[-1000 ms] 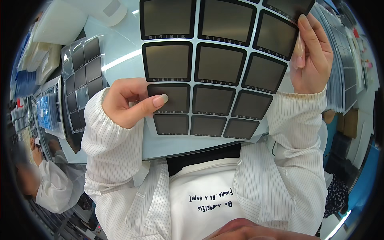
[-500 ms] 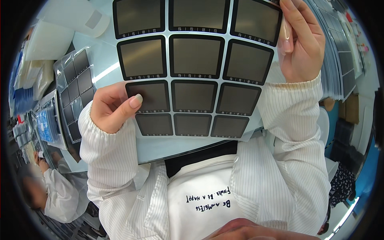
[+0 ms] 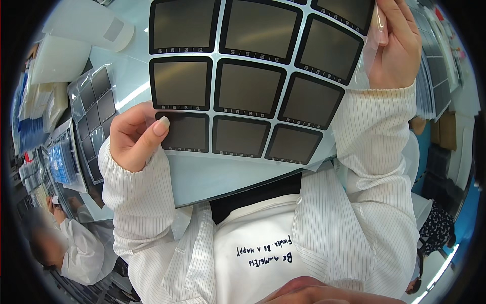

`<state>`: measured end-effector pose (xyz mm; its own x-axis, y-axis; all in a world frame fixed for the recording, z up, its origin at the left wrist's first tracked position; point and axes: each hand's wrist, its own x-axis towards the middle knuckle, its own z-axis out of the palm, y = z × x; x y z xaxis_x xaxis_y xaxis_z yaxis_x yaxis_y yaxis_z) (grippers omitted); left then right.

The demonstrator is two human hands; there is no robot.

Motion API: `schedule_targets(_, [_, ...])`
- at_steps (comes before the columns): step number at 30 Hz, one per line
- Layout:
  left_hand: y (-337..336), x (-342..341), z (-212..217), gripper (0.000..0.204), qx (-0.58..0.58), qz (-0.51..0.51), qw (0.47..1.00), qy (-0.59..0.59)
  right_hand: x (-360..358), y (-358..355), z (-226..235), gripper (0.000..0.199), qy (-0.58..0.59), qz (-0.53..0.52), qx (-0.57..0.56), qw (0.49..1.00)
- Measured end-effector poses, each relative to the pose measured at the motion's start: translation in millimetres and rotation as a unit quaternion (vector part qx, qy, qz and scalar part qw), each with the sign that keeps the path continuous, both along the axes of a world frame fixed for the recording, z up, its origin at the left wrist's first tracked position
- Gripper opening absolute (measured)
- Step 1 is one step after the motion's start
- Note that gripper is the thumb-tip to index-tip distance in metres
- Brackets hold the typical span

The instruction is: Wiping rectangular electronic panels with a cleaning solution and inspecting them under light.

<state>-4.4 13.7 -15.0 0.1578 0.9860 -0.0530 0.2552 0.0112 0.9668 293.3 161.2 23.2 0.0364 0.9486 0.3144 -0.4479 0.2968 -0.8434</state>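
Note:
Across the upper middle, a transparent film sheet (image 3: 215,81) carries rows of dark, black-bordered rectangular panels. It is held over the pale worktable (image 3: 202,180), tilted, and its far part runs out of view. My left hand (image 3: 134,137) grips the left edge near the lower corner, thumb on top by a bottom-row panel and fingers mostly hidden behind. My right hand (image 3: 397,48) pinches the film at the upper right edge, its fingertips partly cut off by the frame.
On the left lies another sheet of dark panels (image 3: 93,109), beside blue packets (image 3: 63,159) and piled white sheets (image 3: 61,63). A white cylindrical container (image 3: 119,30) stands at the upper left. Stacked panel sheets (image 3: 428,66) line the right. A co-worker (image 3: 78,248) sits at the lower left.
The sheet has moved away from my body and turned, its right side swinging farther up. My right hand has gone up and to the right with it; my left hand shifted slightly left.

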Motion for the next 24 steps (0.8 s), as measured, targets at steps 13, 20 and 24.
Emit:
schedule_targets(13, [-0.9,0.1,4.9,0.02,-0.002,-0.036,0.999,-0.037,-3.2,1.7,0.0,0.015,0.025,-0.001,-0.004,1.0])
schedule_targets(20, [0.1,3.6,2.6,0.016,0.02,-0.038,0.998,-0.054,-9.1,-0.8,2.1,0.017,0.008,-0.003,-0.019,1.0])
schedule_targets(24, [-2.4,1.8,8.4,0.015,-0.031,-0.032,0.998,-0.054,-12.2,-1.9,1.8,0.016,-0.001,-0.009,-0.031,0.999])
